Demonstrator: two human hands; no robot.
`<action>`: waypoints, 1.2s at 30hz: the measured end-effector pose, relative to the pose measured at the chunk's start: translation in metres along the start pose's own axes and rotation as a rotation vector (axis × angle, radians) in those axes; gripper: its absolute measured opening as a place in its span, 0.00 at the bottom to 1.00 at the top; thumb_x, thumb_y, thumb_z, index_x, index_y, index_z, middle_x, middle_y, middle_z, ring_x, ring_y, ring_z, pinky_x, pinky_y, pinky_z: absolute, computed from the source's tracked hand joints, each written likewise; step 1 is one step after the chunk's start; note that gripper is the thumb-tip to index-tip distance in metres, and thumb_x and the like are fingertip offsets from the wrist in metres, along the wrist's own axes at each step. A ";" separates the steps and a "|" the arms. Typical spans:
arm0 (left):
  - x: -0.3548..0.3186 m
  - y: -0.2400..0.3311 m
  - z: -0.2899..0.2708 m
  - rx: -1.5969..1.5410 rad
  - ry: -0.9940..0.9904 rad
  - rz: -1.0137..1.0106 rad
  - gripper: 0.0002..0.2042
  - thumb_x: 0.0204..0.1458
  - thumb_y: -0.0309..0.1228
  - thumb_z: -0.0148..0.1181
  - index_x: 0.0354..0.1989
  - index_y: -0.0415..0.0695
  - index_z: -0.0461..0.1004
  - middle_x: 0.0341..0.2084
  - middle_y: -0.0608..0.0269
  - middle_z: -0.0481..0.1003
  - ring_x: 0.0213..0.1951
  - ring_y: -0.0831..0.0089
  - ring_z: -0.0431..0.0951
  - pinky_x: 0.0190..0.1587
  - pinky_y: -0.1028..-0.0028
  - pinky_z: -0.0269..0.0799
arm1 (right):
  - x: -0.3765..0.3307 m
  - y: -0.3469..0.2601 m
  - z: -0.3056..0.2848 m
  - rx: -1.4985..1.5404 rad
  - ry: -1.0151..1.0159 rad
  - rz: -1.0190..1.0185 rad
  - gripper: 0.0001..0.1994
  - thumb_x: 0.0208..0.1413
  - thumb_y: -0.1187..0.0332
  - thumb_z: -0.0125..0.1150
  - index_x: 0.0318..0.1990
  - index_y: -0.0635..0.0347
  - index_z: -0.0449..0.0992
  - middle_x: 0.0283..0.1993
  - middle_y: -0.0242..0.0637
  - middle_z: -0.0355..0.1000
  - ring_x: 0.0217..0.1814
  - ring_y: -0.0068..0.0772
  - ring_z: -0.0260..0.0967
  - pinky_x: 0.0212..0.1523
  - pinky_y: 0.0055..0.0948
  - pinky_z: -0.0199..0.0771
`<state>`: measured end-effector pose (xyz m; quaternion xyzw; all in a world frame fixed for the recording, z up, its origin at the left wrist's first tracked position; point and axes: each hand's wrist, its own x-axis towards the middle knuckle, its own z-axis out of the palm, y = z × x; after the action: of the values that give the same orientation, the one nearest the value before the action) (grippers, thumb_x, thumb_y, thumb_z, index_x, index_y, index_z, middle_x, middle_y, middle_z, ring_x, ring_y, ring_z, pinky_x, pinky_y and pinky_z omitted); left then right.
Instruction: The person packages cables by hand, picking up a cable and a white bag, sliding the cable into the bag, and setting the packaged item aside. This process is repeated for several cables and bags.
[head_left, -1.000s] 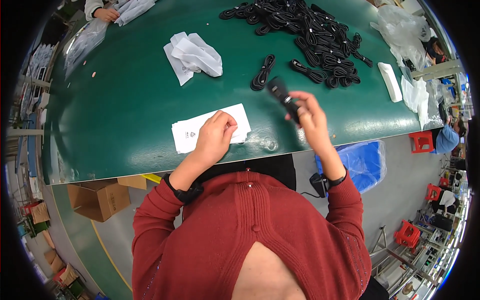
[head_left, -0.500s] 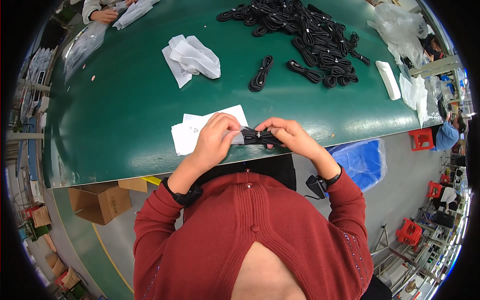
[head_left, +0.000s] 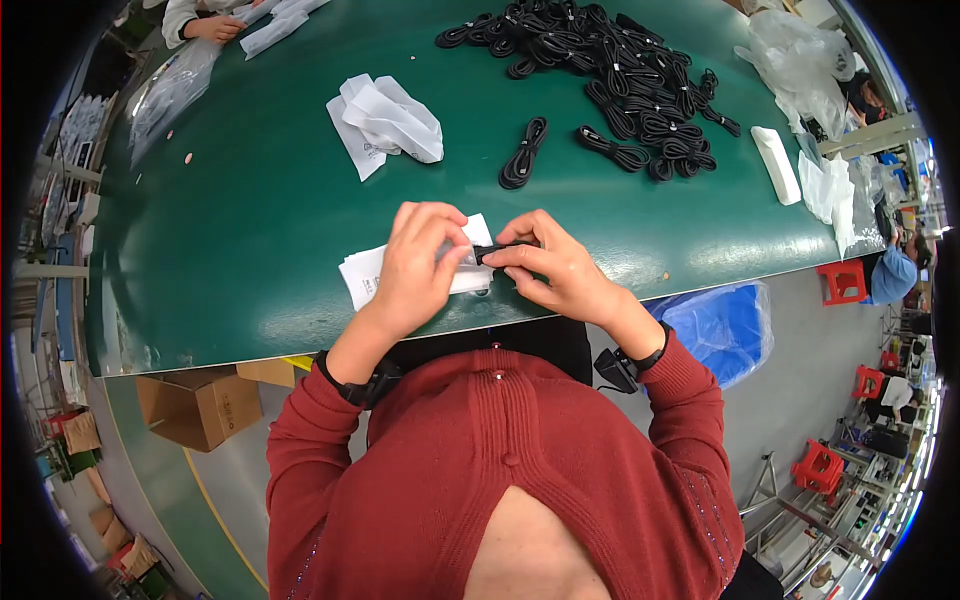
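Note:
Near the table's front edge, my right hand (head_left: 560,268) is closed on a bundled black cable (head_left: 487,252), mostly hidden by the fingers. Facing it, my left hand (head_left: 418,258) pinches a thin translucent bag (head_left: 466,257) at the cable's left end; how far the cable reaches into the bag is hidden. Beneath the left hand lies a stack of flat white bags (head_left: 362,272). Farther out, a single black cable bundle (head_left: 523,153) rests on the green table (head_left: 250,220), and another cable bundle (head_left: 612,148) lies to its right.
A heap of black cables (head_left: 610,60) covers the far right. Crumpled white bags (head_left: 388,122) lie left of centre. A co-worker's hand (head_left: 213,28) handles bags at the far left. Below the table edge stand a blue lined bin (head_left: 722,330) and a cardboard box (head_left: 205,410).
Both hands have shifted slightly away from me with the cable. My right hand has turned and now covers most of the bundle, which showed plainly before.

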<state>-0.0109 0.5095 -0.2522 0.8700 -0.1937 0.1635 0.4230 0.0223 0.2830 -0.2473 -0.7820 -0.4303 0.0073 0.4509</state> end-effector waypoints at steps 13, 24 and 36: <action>0.009 -0.006 -0.009 -0.164 0.084 -0.067 0.04 0.52 0.23 0.61 0.32 0.40 0.72 0.42 0.59 0.74 0.47 0.62 0.72 0.51 0.67 0.68 | 0.028 -0.004 0.022 0.184 0.195 -0.010 0.20 0.53 0.77 0.64 0.55 0.57 0.72 0.45 0.41 0.66 0.41 0.31 0.70 0.38 0.27 0.74; 0.060 -0.041 -0.055 0.112 0.469 -0.035 0.11 0.54 0.26 0.60 0.46 0.39 0.73 0.42 0.59 0.74 0.47 0.68 0.73 0.49 0.71 0.69 | 0.040 0.062 -0.011 -0.623 -0.005 0.449 0.14 0.58 0.66 0.60 0.48 0.61 0.69 0.39 0.48 0.68 0.34 0.50 0.71 0.38 0.40 0.75; -0.032 -0.015 0.034 0.114 -0.114 -0.072 0.06 0.48 0.23 0.64 0.32 0.39 0.73 0.31 0.57 0.72 0.33 0.58 0.73 0.41 0.66 0.70 | -0.020 0.016 0.003 0.055 0.174 0.364 0.15 0.57 0.76 0.56 0.51 0.65 0.65 0.38 0.48 0.73 0.37 0.44 0.74 0.40 0.34 0.74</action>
<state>-0.0270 0.4976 -0.2966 0.9070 -0.1763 0.1092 0.3665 0.0195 0.2676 -0.2679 -0.8319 -0.2410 0.0328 0.4988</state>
